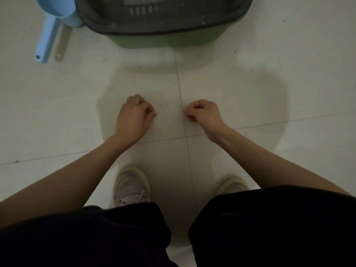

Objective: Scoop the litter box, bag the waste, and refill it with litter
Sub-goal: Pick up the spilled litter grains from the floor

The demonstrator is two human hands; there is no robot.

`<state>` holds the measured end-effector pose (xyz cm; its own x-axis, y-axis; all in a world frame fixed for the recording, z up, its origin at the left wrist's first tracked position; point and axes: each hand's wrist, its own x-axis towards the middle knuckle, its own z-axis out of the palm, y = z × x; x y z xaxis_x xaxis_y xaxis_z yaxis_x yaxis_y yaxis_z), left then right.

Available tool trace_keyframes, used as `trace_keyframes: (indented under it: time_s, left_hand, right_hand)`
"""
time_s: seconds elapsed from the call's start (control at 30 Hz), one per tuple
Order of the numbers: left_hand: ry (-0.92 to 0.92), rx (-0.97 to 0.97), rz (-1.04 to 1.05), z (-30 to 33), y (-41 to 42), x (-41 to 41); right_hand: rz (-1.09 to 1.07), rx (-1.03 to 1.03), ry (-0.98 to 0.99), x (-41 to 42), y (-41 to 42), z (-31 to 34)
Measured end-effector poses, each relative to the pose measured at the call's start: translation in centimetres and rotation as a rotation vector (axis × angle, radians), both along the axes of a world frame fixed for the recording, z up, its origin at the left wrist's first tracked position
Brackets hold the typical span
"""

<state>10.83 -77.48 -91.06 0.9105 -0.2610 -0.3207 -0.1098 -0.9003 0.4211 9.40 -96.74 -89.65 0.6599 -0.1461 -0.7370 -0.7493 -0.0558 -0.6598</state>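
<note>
litter box [163,33] sits on the white tiled floor [269,83] at twelve o'clock, cut off by the top edge: a green base under a dark grey rim with a slotted grille. its long axis seems to run nine to three, the near wall facing the person at six; how far back it goes is out of view, and whether the litter inside is soiled i cannot tell. nothing here shows any step done: no bag or litter sack is in sight, so scooping, bagging and refilling all look still to do.

next in size, the person's dark-trousered legs fill six o'clock, pale shoes toward the box.

blue scoop [55,22] lies at eleven o'clock, touching the box's left corner, cup at the top, handle running down toward seven; a thin beige handle [62,46] lies just beside it, parallel.

left hand [134,114] and right hand [204,112] hover mid-frame above the floor, well apart from scoop and box, fingers curled in, holding nothing.
</note>
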Motion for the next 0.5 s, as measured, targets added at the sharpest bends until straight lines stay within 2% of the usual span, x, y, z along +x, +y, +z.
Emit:
trace_keyframes:
  time_s: [0.2, 0.37, 0.5]
  left_hand:
    - [-0.038, -0.202, -0.007, 2.4, -2.1, 1.5]
    - [-0.254, -0.340, -0.276, 7.0, -6.4, 3.8]
    - [-0.398, -0.288, -0.423, 9.2, -8.8, 5.8]
  right_hand:
    - [-0.286, 0.447, 0.117, 1.0, -1.3, 1.1]
    - [-0.403, 0.699, 0.110, 2.5, -2.2, 2.5]
    - [-0.428, 0.836, 0.060, 4.0, -3.1, 4.3]
